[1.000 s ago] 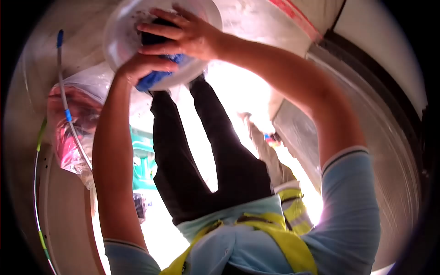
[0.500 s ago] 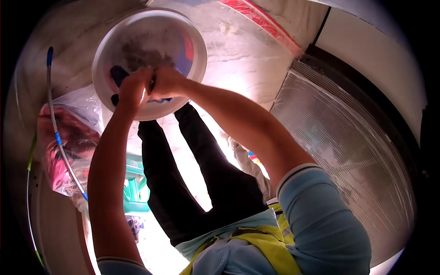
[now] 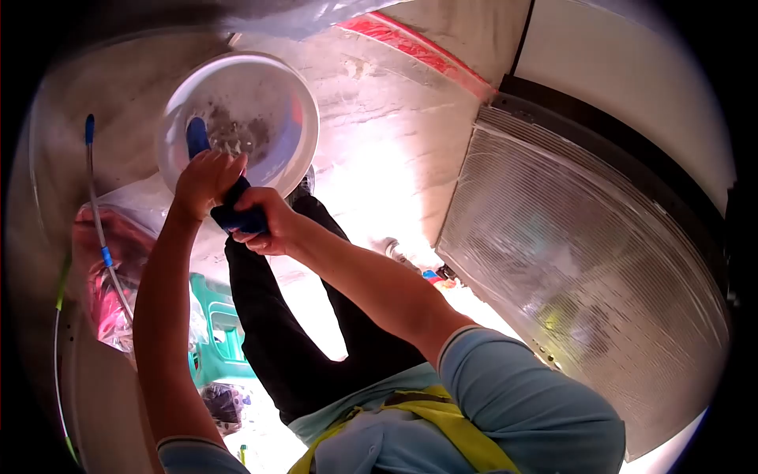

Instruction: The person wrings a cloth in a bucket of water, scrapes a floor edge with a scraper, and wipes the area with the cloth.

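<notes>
A twisted dark blue cloth (image 3: 237, 217) is gripped between my two hands. My left hand (image 3: 209, 180) is closed round it at the near left rim of a white bucket (image 3: 313, 130), and one end of the cloth sticks up past the fingers over the bucket. Closer to me, my right hand (image 3: 268, 223) is wrapped round the other end, just outside the rim. Murky water (image 3: 249, 138) with dark patches and bubbles shows inside the bucket.
Left of the bucket stand a thin hose (image 3: 95, 197) and a clear plastic bag (image 3: 106, 276) with red contents. A green plastic stool (image 3: 221, 332) is beside my legs. A plastic-wrapped ribbed panel (image 3: 584, 261) leans at right, and red tape (image 3: 418, 47) runs at the back.
My hands have come toward me from over the bucket and moved apart, the right one now lower. More of the blue cloth shows between them. The view has shifted slightly.
</notes>
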Tool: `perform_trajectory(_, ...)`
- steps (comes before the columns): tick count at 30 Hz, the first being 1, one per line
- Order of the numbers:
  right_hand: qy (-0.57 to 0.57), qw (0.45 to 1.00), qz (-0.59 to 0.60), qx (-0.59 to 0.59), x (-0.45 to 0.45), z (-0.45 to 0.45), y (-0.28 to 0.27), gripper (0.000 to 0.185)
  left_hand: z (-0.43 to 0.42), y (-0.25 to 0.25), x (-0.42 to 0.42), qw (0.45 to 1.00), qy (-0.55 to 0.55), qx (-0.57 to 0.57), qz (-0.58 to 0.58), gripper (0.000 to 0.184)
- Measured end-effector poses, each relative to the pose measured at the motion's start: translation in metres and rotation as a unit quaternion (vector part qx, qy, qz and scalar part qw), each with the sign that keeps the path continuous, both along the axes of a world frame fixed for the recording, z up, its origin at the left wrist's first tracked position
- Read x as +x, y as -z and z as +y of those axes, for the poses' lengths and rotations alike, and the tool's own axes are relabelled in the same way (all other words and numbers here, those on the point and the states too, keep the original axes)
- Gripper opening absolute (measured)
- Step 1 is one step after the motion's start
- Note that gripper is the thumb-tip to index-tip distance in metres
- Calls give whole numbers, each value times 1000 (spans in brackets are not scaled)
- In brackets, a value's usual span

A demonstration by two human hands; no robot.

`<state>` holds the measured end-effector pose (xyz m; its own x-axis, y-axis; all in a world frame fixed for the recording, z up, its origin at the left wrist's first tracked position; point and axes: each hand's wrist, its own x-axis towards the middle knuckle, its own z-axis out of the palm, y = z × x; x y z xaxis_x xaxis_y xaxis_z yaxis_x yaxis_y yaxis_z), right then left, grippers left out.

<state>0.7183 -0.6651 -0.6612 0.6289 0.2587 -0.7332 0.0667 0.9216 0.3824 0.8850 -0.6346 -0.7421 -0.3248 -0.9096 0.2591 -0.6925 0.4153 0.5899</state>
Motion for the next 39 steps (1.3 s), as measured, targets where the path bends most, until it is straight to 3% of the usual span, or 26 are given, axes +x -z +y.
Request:
perform_trajectory(4,156,981,-79,89,-1,4,-25,33,-5,-21,-6,998,-55,-7,9,50)
perform_trajectory(7,186,981,-61,-19,-8,-1,-57,48,-6,-58,-5,995,-80,15,55,51)
perform_trajectory(8,169,984,-27,-59,-12,-7,-69,64,-3,-63,-3,990,-94,85,58,49)
perform_trajectory(9,143,986,-41,-77,-18,-22,-95,64,-3,-69,-1,981,-106,153,59,47)
perform_trajectory(10,11,970,41,-238,-24,-25,-99,67,-10,-92,-2,969,-120,193,98,48)
perform_trajectory(11,-118,905,129,-387,-31,-27,-103,76,-14,-104,0,958,-119,213,149,51)
perform_trajectory(12,-252,705,176,-639,-37,-31,-126,94,-19,-114,4,956,-103,238,141,53)
perform_trajectory(13,-292,548,174,-764,-42,-35,-133,100,-24,-122,8,951,-88,264,132,55)
perform_trajectory(15,-406,311,116,-852,-47,-40,-131,99,-28,-121,15,914,-59,364,169,55)
perform_trajectory(17,-364,105,113,-919,-48,-34,-101,75,-32,-110,20,876,4,436,207,58)
perform_trajectory(19,-315,37,83,-945,-43,-34,-93,67,-48,-138,15,767,2,603,219,56)
perform_trajectory(20,-274,7,73,-959,-38,-36,-84,67,-47,-129,14,791,41,565,234,55)
perform_trajectory(22,-266,41,74,-960,-27,-31,-82,65,-45,-123,14,800,91,541,242,54)
perform_trajectory(23,-287,74,75,-952,-24,-29,-82,63,-51,-126,13,738,48,638,214,55)
perform_trajectory(24,-314,62,94,-943,-22,-34,-88,50,-49,-112,18,759,91,627,148,55)
perform_trajectory(25,-367,148,94,-914,-16,-35,-80,43,-40,-96,24,776,133,611,81,54)
perform_trajectory(26,-414,231,90,-876,-7,-36,-65,37,-32,-98,16,866,126,471,106,50)
perform_trajectory(27,-456,311,84,-829,-1,-35,-53,31,-27,-95,13,882,83,448,122,47)
perform_trajectory(30,-533,383,76,-751,6,-34,-40,19,-16,-101,-7,902,-52,429,-18,36)
perform_trajectory(33,-491,468,135,-722,8,-23,-36,15,-11,-101,-12,940,-45,335,-50,24)
perform_trajectory(34,-481,491,134,-714,8,-20,-37,15,13,-50,1,940,-70,332,18,24)
perform_trajectory(36,-463,532,134,-696,7,-19,-39,14,17,-27,5,951,-60,300,30,23)
perform_trajectory(38,-434,544,114,-709,8,-8,-25,12,-13,-108,-11,967,3,239,-88,21)
perform_trajectory(39,-421,549,100,-715,5,-7,-22,11,-17,-110,-9,967,27,225,-120,20)
